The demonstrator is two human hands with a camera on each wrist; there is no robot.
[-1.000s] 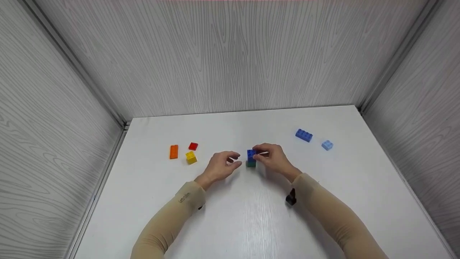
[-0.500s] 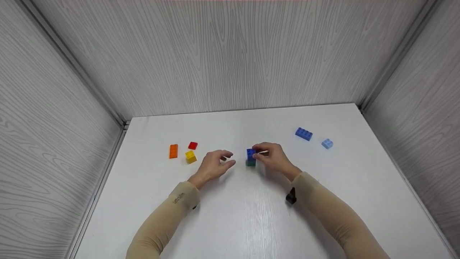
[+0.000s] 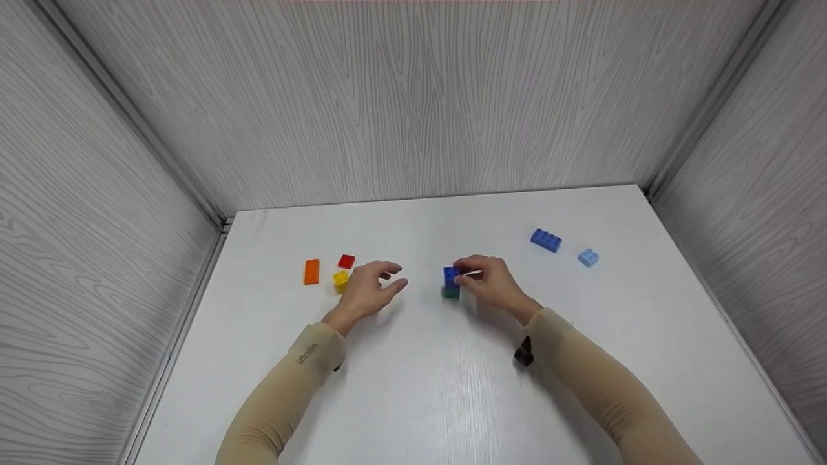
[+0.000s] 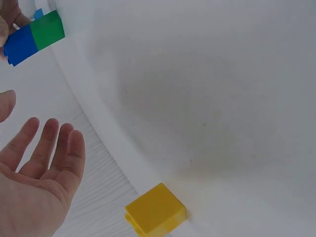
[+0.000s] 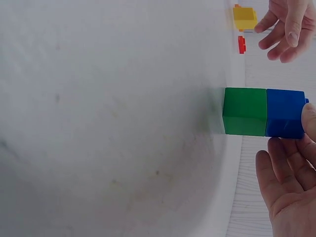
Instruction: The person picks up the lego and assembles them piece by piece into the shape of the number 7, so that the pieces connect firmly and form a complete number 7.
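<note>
A dark blue brick [image 3: 451, 276] sits stacked on a green brick [image 3: 451, 292] at the middle of the table. My right hand [image 3: 492, 284] pinches the blue brick from its right side with thumb and fingers; in the right wrist view the green brick [image 5: 245, 111] stands on the tabletop. My left hand [image 3: 370, 289] holds nothing, its fingers spread and relaxed above the table. In the head view it partly covers a yellow brick [image 3: 340, 281], which shows whole beside the hand in the left wrist view as a yellow block [image 4: 155, 210].
Left of the left hand lie an orange flat brick [image 3: 312, 271] and a small red brick [image 3: 347, 261]. Toward the back right rest a long blue brick [image 3: 546, 240] and a light blue brick [image 3: 588, 258]. Grey wood-grained panels [image 3: 413, 103] wall the white table on three sides.
My left hand has drawn away leftward from the stacked bricks to the yellow brick. The right hand stays at the blue brick, and the stack has not moved.
</note>
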